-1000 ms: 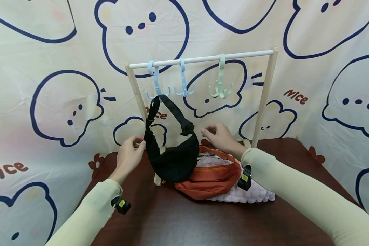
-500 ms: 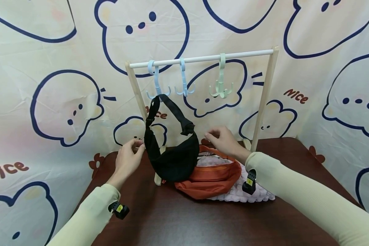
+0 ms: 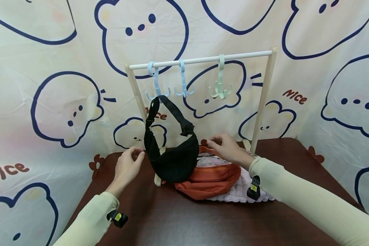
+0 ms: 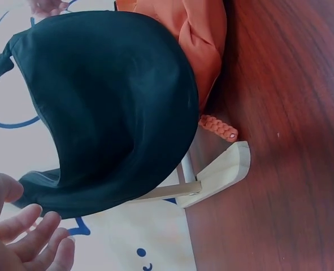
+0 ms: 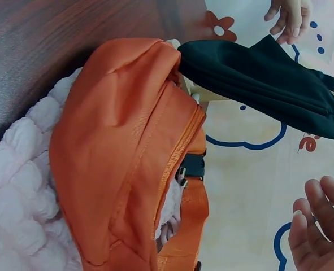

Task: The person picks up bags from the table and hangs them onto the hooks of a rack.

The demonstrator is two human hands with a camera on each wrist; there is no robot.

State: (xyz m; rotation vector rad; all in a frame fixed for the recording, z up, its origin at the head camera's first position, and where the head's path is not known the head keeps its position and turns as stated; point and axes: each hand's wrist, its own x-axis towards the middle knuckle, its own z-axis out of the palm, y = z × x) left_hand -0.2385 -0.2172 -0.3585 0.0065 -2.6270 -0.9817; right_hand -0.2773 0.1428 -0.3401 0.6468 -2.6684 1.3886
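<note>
Currently, L hand [image 3: 127, 168] is relaxed, fingers loosely bent; blk bag [image 3: 175, 162] hangs just right of it, from leftmost blue hook [image 3: 156, 81]. R hand [image 3: 227, 149] likewise loose, right of blk bag; orange bag [image 3: 215, 181] lies nearer, against fluffy cloth [image 5: 25, 186].

Cream cloth backdrop with blue bear outlines [image 3: 64, 107]: bright, diffuse light; warmer at upper middle, greyer at both sides.
Glossy dark brown wooden table [image 3: 184, 222]: pale, soft-edged glare at near middle; faint shadow left of it.
Black fabric waist bag [image 3: 175, 165]: folds nearly lost in darkness in the head view; teal-tinged from both wrists.
Orange fabric waist bag [image 5: 110, 152]: gentle shading, slightly soft detail from the right wrist.
</note>
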